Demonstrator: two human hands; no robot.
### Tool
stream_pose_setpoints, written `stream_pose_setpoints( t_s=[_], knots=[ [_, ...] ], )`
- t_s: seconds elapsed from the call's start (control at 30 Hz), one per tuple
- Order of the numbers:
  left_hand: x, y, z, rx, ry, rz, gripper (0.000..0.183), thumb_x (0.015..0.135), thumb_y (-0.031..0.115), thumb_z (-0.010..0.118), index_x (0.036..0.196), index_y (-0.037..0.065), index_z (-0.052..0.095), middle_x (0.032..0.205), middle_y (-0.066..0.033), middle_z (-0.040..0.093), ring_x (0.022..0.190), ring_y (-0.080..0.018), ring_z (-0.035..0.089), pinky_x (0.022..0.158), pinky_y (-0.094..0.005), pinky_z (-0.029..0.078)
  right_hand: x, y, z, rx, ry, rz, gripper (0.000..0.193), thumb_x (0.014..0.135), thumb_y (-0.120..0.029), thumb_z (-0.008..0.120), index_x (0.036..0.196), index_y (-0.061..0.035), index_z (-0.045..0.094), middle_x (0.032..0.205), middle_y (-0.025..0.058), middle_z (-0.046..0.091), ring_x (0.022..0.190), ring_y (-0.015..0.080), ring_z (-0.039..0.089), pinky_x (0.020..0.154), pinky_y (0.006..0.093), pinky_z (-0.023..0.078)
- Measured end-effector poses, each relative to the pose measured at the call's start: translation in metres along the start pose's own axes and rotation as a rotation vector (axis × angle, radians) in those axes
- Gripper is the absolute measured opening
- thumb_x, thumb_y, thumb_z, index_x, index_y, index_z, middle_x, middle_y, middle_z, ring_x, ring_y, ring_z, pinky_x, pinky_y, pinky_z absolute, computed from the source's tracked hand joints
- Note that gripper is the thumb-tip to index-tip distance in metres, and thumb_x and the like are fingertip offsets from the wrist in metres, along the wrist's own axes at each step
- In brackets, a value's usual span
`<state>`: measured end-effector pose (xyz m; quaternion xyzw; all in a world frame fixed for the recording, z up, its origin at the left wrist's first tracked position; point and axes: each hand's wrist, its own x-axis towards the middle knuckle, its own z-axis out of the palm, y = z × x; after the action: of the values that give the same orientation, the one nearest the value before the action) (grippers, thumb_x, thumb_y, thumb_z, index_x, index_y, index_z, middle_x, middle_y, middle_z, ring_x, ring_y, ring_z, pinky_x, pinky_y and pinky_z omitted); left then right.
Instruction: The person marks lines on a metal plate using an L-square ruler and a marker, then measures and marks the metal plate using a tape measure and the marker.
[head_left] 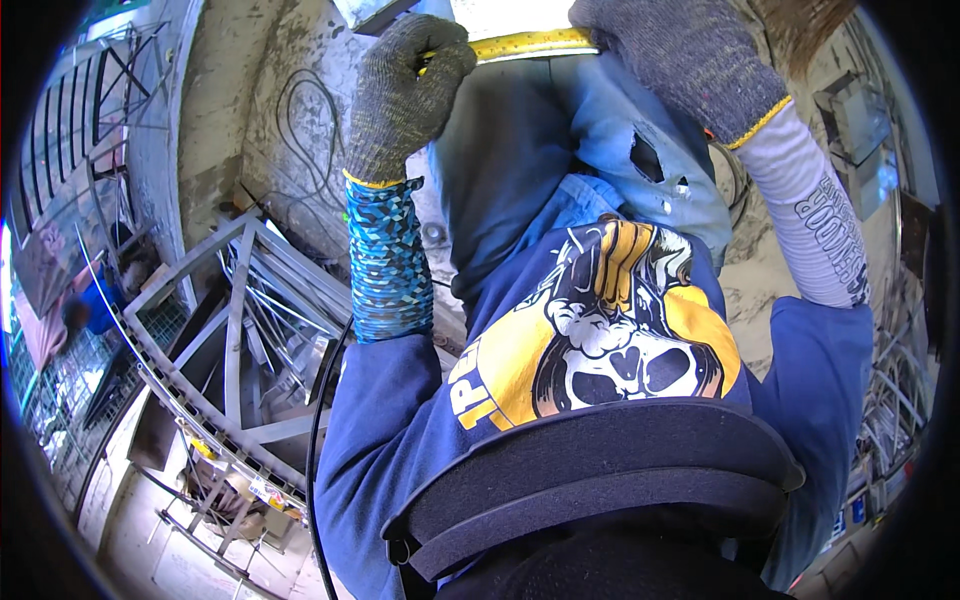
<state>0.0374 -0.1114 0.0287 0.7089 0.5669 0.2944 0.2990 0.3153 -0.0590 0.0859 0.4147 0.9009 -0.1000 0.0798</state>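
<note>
You are stretching a yellow tape measure (530, 42) between your two gloved hands at the top of the view. Your left hand (405, 90) is pinching it closed; your right hand (680, 60) is covering its other end. The tape probably feels light, thin and springy, so pinch its flat sides.

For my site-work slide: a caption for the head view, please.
Gloved left hand and right hand stretch a yellow tape measure above metal frames.

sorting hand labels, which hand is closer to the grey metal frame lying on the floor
Left. The left hand sits above the metal frame; the right hand is across the body, farther off.
</note>
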Motion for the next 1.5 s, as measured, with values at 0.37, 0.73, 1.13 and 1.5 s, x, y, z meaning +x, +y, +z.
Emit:
stream_pose_setpoints(
  t_s=[0.37, 0.73, 1.13, 1.5],
  knots=[
    [0.000, -0.002, -0.001, -0.054, 0.024, 0.029, 0.018, 0.089, 0.013, 0.076, 0.100, -0.001, 0.071, 0.090, -0.0126, 0.070, 0.083, -0.0221, 0.070, 0.078, -0.0341, 0.055, 0.000, 0.001, 0.006, 0.030, 0.140, -0.115, 0.018, 0.086, -0.020, 0.061, 0.092, -0.0094, 0.074, 0.091, 0.0191, 0.066, 0.077, 0.0364, 0.071, 0.063, 0.0512, 0.055],
    [0.004, 0.010, -0.006, 0.065, 0.007, 0.062, 0.023, 0.088, 0.013, 0.077, 0.107, -0.001, 0.075, 0.107, -0.0136, 0.071, 0.090, -0.0185, 0.069, 0.077, -0.0307, 0.054, -0.003, -0.010, -0.012, 0.124, 0.137, -0.047, 0.017, 0.087, -0.021, 0.061, 0.090, -0.0083, 0.073, 0.106, 0.0198, 0.064, 0.081, 0.0375, 0.070, 0.067, 0.0511, 0.056],
    [0.004, 0.006, -0.008, -0.008, -0.011, 0.006, 0.023, 0.086, 0.014, 0.079, 0.104, 0.000, 0.074, 0.105, -0.0125, 0.071, 0.090, -0.0189, 0.070, 0.079, -0.0326, 0.055, 0.007, -0.011, -0.007, 0.190, 0.280, -0.119, 0.021, 0.084, -0.012, 0.059, 0.096, 0.0018, 0.070, 0.109, 0.0216, 0.064, 0.093, 0.0392, 0.067, 0.080, 0.0465, 0.055],
    [0.005, 0.001, -0.004, 0.017, 0.006, 0.059, 0.022, 0.086, 0.012, 0.078, 0.104, -0.001, 0.073, 0.104, -0.0133, 0.070, 0.090, -0.0186, 0.070, 0.080, -0.0316, 0.056, 0.004, -0.001, 0.008, 0.251, 0.367, -0.192, 0.014, 0.081, -0.013, 0.061, 0.085, -0.0001, 0.065, 0.099, 0.0207, 0.061, 0.091, 0.0378, 0.065, 0.077, 0.0457, 0.054]
  ],
)
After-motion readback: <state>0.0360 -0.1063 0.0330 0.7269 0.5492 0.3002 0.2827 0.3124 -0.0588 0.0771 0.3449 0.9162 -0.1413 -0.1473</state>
